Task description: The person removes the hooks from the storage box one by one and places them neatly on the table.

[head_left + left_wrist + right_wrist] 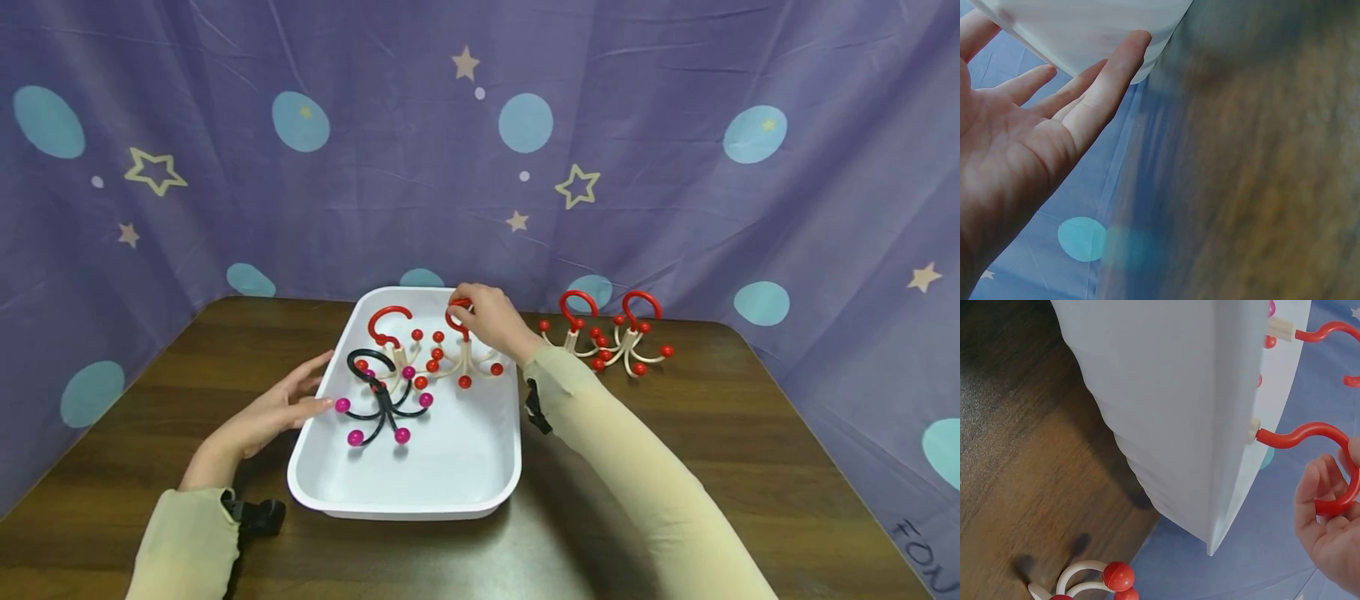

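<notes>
In the head view a white tray (442,467) holds hook hangers with ball-tipped arms. One is black with pink balls (384,400); a cream one with a red hook (399,358) stands behind it. My right hand (491,318) grips the red hook of another cream hanger (466,360) at the tray's back right. The right wrist view shows the fingers curled round this red hook (1310,430), its lower part hidden by the tray wall. My left hand (281,408) rests against the tray's left side, fingers extended, as the left wrist view also shows (1029,144).
Two more cream hangers with red hooks, one (572,333) beside the other (632,342), stand on the wooden table (712,417) right of the tray. Behind the table hangs a purple curtain (420,208) with stars and blue ovals.
</notes>
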A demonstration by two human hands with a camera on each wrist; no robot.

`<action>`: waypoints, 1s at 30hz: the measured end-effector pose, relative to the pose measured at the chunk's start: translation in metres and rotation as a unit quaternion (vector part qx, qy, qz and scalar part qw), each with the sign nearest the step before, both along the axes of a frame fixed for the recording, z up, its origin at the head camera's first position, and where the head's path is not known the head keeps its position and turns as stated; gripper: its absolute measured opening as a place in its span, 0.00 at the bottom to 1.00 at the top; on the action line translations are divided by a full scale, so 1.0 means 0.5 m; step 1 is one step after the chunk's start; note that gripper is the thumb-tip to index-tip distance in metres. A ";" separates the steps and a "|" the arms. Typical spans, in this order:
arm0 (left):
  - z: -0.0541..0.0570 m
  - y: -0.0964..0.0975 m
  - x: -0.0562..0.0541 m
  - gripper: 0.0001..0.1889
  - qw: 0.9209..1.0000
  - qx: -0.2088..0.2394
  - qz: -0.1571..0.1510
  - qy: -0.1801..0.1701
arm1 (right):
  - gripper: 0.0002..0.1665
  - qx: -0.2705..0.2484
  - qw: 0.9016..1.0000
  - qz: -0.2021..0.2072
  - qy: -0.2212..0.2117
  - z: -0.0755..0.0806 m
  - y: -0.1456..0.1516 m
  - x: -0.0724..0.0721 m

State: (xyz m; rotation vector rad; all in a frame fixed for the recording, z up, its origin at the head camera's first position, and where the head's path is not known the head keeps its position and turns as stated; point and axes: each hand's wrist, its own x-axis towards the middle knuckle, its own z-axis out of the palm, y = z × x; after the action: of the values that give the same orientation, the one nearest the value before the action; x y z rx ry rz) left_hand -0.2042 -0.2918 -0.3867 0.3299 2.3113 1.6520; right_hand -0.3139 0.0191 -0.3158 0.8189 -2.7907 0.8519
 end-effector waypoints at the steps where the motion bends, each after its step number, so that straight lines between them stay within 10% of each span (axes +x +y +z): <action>1: 0.000 0.000 0.000 0.39 1.000 -0.002 0.001 0.000 | 0.10 -0.001 1.000 0.001 0.000 0.001 0.001 0.000; 30: -0.003 0.000 0.000 0.39 1.000 0.003 0.001 0.001 | 0.12 -0.126 0.991 0.001 0.038 0.062 0.064 0.040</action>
State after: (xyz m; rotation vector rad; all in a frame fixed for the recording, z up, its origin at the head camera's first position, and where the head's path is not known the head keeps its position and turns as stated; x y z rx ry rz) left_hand -0.2043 -0.2920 -0.3884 0.3310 2.3105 1.6600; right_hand -0.2938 0.0511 -0.2848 0.7937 -2.5482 1.1204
